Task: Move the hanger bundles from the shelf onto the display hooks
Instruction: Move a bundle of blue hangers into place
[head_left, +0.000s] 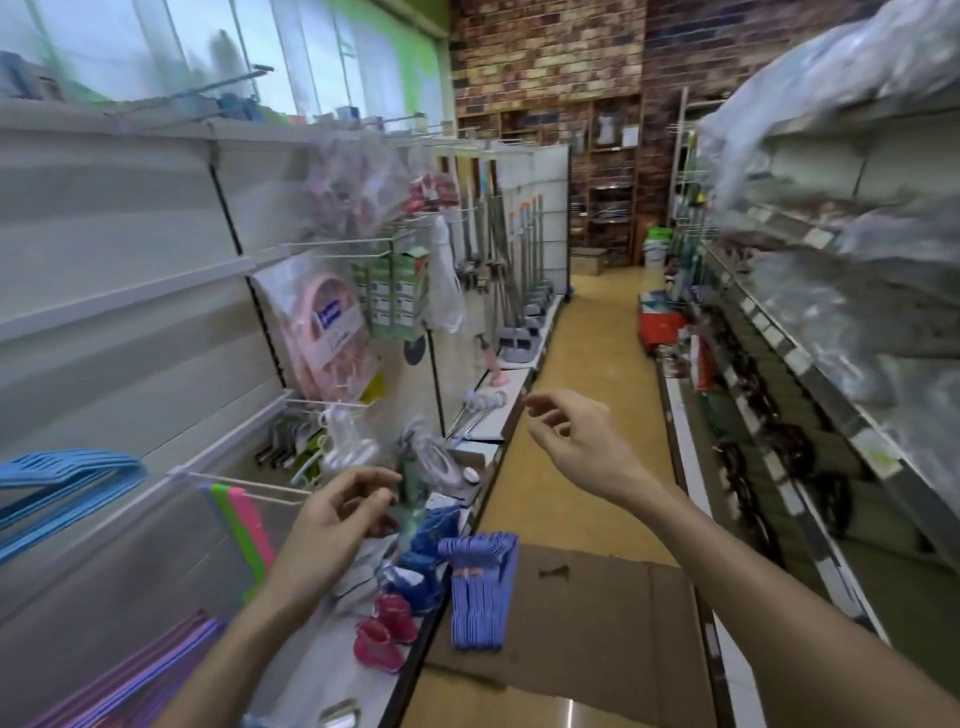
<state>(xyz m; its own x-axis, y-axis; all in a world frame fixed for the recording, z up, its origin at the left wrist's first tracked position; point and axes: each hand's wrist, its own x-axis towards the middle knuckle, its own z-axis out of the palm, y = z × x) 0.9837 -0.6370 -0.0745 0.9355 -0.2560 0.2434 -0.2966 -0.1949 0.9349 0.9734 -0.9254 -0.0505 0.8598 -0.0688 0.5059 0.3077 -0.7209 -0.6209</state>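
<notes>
**Inspector A:** Location of the goods?

**Inspector B:** One blue hanger bundle (480, 590) lies at the front edge of the low shelf (332, 670) on the left, overhanging the lip toward the aisle, above a flattened cardboard sheet (587, 618) on the floor. Another set of blue hangers (62, 486) hangs at the far left on the panel wall. Green and pink hangers (244, 525) hang on the near white display hook (244, 486), which juts out from the panel toward the aisle.

**Inspector A:** Hands?

**Inspector B:** The left hand (332, 525) is raised just beyond the tip of that hook, fingers loosely curled; the picture is blurred and I see nothing held in its grip. The right hand (582, 441) is up over the aisle, fingers spread and relaxed, its grip empty.

**Inspector A:** Room to move?

**Inspector B:** The aisle floor (587, 332) runs open toward the far brick wall, narrowed by shelving on both sides. More hooks protrude above and beyond the near one, carrying bagged goods. On the shelf near the bundle sit pink small shoes (387, 631) and blue packaged items (434, 540), close to the edge. The right shelving (831, 415) holds plastic-wrapped stock.
</notes>
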